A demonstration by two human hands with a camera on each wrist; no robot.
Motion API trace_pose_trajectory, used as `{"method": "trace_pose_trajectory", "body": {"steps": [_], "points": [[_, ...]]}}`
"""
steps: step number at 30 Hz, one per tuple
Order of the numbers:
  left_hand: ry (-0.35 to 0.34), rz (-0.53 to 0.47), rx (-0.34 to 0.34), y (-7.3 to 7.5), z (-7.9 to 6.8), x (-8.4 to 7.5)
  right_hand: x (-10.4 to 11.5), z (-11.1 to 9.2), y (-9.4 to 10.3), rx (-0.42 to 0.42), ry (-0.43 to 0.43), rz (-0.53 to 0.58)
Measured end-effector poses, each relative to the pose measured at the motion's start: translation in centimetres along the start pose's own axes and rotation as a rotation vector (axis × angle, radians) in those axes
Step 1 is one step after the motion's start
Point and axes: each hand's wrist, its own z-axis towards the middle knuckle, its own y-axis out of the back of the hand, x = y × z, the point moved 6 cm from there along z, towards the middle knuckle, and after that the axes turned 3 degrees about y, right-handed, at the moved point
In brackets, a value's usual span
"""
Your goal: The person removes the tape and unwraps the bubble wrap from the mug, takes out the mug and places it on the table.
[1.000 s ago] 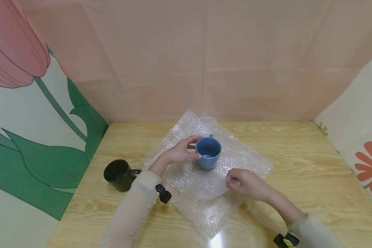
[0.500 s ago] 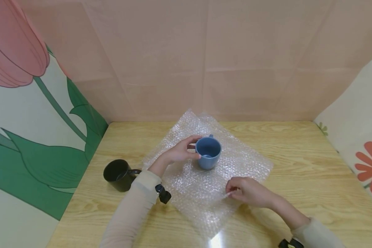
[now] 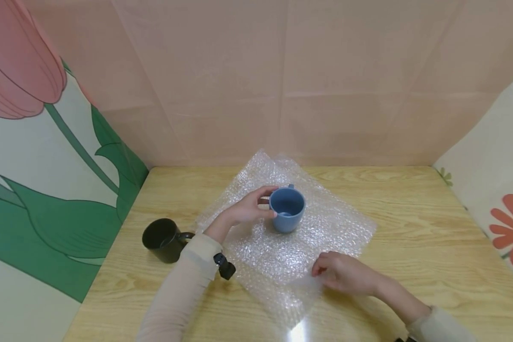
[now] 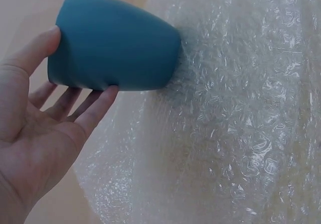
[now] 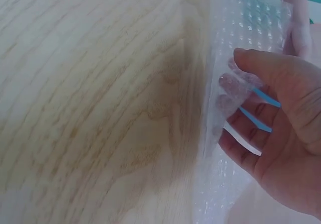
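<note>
A blue mug (image 3: 287,223) stands upright on a sheet of bubble wrap (image 3: 261,254), with its handle toward the back. My left hand (image 3: 249,207) holds it from the left side, thumb at the rim and fingers along the wall; the left wrist view shows the same grip on the mug (image 4: 115,43). Nearer the front, my right hand (image 3: 346,275) pinches the wrap's right front edge. In the right wrist view, the clear plastic (image 5: 256,25) passes between the thumb and the fingers, and some fingertips show through it. Bits of blue appear between those fingers.
To the left, a black mug (image 3: 164,251) stands on the wooden table (image 3: 427,228), its handle close to my left sleeve (image 3: 175,289). A pinkish cloth wall (image 3: 325,95) rises behind the table. Flower-printed panels flank both sides.
My right hand has moved toward the front with the wrap's edge, and the lifted flap lies lower and nearer the front. The left hand and blue mug have stayed in place.
</note>
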Motion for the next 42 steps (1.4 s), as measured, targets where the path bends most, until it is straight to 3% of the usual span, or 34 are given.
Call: {"method": "trace_pose_trajectory", "body": {"steps": [7,14,17,24,30,36,42], "points": [[-0.005,0.003,-0.004,0.0,-0.4,-0.5,0.3,-0.6,-0.4,0.040,0.045,-0.056],[-0.018,0.026,-0.015,0.1,1.1,1.8,0.8,-0.9,-0.3,0.132,0.050,-0.006],[-0.023,0.022,-0.017,0.1,1.1,1.8,0.8,-1.0,-0.3,0.144,0.051,0.008],[-0.008,0.016,-0.023,0.1,1.1,1.9,1.1,-0.8,-0.4,0.065,0.058,-0.050],[-0.013,0.010,-0.023,0.0,1.0,1.9,1.4,-0.4,-1.1,-0.023,0.033,-0.186],[0.004,0.011,-0.033,0.0,0.9,2.1,1.3,-0.5,-1.8,-0.042,-0.005,-0.289],[0.010,-0.012,-0.037,0.0,0.9,2.3,1.2,-0.5,-1.9,-0.037,-0.019,-0.297]]}}
